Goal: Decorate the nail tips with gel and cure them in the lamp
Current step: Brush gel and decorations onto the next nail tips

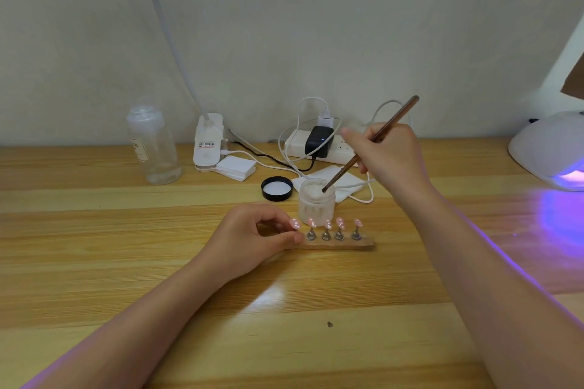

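A wooden holder strip (363, 243) lies mid-table with several pink nail tips (340, 222) standing on small metal pegs. My left hand (252, 238) pinches the holder's left end, at the leftmost nail tip (295, 223). Just behind the strip stands a small clear jar (316, 204), open. My right hand (390, 151) grips a brown brush (373, 142) like a pen, and the brush tip is dipped into the jar's mouth. A white curing lamp (550, 148) glows purple at the far right edge.
The jar's black lid (277, 188) lies upturned left of the jar. White wipes (235, 167), a tissue (328, 177), a clear bottle (155, 145), a desk-lamp clamp (208, 142) and a power strip (316, 148) with cables sit along the wall.
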Demonstrator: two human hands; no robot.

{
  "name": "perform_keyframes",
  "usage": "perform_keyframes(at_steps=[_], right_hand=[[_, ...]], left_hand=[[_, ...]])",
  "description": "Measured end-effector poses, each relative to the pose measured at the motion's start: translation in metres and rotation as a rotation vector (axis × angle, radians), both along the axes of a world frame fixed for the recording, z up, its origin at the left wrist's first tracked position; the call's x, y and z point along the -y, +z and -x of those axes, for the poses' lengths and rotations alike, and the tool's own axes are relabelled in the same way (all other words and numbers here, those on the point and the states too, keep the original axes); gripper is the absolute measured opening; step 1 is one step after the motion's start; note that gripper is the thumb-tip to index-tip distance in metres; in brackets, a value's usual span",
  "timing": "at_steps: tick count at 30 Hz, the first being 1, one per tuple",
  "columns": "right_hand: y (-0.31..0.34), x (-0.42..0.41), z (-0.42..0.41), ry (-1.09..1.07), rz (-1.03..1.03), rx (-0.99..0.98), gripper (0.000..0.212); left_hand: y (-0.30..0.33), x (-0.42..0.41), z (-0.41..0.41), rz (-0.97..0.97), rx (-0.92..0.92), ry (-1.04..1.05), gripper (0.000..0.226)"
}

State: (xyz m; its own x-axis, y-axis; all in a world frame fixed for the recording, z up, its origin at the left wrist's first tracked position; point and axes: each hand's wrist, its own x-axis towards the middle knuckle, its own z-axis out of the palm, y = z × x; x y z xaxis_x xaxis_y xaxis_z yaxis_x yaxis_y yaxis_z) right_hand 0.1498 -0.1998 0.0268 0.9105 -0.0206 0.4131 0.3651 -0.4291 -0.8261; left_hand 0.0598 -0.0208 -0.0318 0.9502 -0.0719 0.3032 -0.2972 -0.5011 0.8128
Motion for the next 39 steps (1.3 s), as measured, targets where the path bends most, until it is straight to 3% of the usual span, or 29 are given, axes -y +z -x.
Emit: perform_keyframes(at_steps=[5, 14, 23, 31, 34, 39], right_hand=[[-0.001, 0.009, -0.003, -0.021, -0.073, -0.076, 0.032], [-0.006, 0.015, -0.006, -0.023, -0.149, -0.183, 0.036], [0.002, 0.019, -0.002, -0.042, -0.236, -0.152, 0.038], [0.017, -0.001, 0.026, 0.171, -0.431, 0.045, 0.030], [0.005, -0.007, 0.044, 0.251, -0.326, 0.170, 0.028], [-0.027, -0.005, 0.068, 0.289, -0.052, 0.401, 0.013]], left_hand=[[0.000, 0.001, 0.000, -0.012, 0.007, -0.008, 0.011], [0.000, 0.002, 0.000, -0.004, 0.021, -0.004, 0.018], [0.000, 0.003, 0.002, -0.028, 0.066, -0.026, 0.022], [0.000, 0.003, 0.003, -0.136, 0.131, -0.032, 0.027], [0.000, 0.004, 0.005, -0.160, 0.194, -0.038, 0.024], [0.003, 0.002, 0.007, -0.045, 0.196, -0.010, 0.023]])
